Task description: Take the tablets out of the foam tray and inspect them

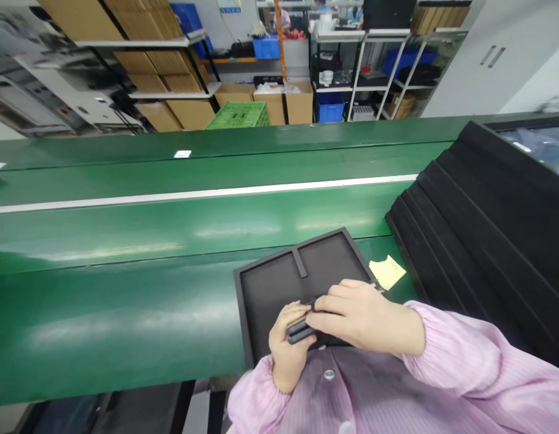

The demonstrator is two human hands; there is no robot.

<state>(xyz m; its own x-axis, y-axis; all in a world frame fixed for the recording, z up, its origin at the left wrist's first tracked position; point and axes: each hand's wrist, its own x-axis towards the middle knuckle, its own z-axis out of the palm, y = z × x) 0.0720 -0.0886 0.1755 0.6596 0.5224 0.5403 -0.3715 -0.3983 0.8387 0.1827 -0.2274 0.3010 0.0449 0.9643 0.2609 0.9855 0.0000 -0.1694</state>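
Note:
Close to my body, my left hand (pixel 288 346) is closed around a small black bar-shaped piece (pixel 301 331) with a groove along it. My right hand (pixel 358 316) lies over the same piece from the right, fingers bent onto its upper end and hiding most of it. I cannot make out exactly what kind of part it is. Beneath both hands a shallow black tray (pixel 265 289) rests at an angle on the green work surface. It has a raised rim and a short divider strip (pixel 299 263) running inward from its far side.
A leaning stack of black trays (pixel 487 235) stands at the right. Near it lies a yellow paper note (pixel 388 272). A white strip (pixel 207 194) runs along the green bench (pixel 125 307). Beyond are a green crate (pixel 240 114), cardboard boxes (pixel 300 103) and shelves (pixel 170 94).

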